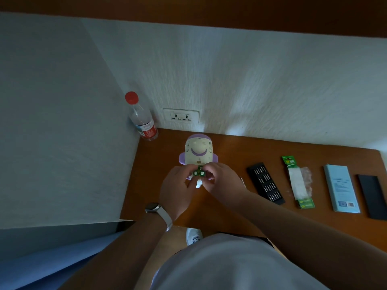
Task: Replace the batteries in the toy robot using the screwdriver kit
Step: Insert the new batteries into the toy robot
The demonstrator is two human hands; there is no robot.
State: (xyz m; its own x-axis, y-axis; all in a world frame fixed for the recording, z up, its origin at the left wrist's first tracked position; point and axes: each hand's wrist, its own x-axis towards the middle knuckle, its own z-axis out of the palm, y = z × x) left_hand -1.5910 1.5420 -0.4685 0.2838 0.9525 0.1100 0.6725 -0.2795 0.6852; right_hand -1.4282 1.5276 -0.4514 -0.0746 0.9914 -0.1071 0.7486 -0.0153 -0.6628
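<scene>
Head view, left to right. In the far left corner of the counter (pixel 209 212), upright against the wall, a clear bottle (pixel 142 120) with a red cap; just right of it, on the wall, a double socket (pixel 181 116). Near the counter's left end, lying with head toward the wall, the cream-and-purple toy robot (pixel 199 150). At its lower end, the left hand (pixel 178 189), watch (pixel 155 207) on the wrist, grip curled round the toy's base. Opposite it, the right hand (pixel 222 181), grip pinching the two green batteries (pixel 198 173) at that base. Further right, well apart, in a row: the open black screwdriver kit (pixel 265 184), a torn green battery pack (pixel 298 182), a pale blue booklet (pixel 341 188), a black lid (pixel 372 196).
</scene>
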